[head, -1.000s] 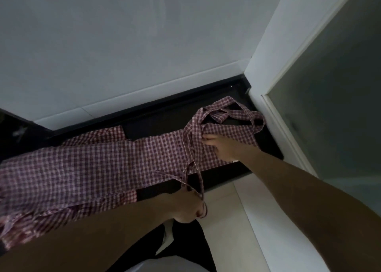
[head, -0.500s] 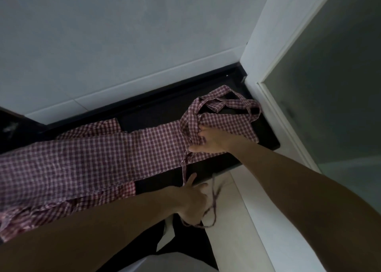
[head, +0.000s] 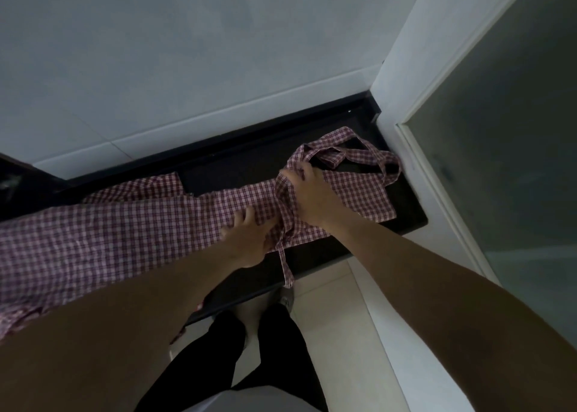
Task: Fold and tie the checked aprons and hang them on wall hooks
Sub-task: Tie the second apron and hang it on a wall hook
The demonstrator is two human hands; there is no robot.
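Item: we log one red-and-white checked cotton apron (head: 131, 224), folded into a long narrow band and lying lengthwise across the black table (head: 406, 221) that runs along the white wall.
Strap: a thin checked waist tie (head: 284, 249) crosses over the band near its right end; its free tail hangs off the front edge of the table. The neck loop (head: 368, 159) lies slack at the far right, near the corner.
Left hand: our left hand (head: 246, 240) lies on the band just left of the tie, fingers spread and mostly straight. It presses the cloth flat; we see nothing pinched.
Right hand: our right hand (head: 312, 199) sits on the crossing, fingers curled into the tie and bunched cloth at its upper edge. We read this as a grip on the tie, though the fingertips are partly buried.
Step, as we judge it: wrapping the tie round the folded band; no knot visible yet.
Hooks: none in view.
Risk 1: the wrap goes slack if the right hand lets go before a knot is cinched.
Risk 2: lifting the left palm lets the folded layers spring open.
Risk 3: the dangling tail may snag the table edge and drag the band off.
Risk 4: the loose neck loop could get trapped in the knot, leaving nothing to hang by.
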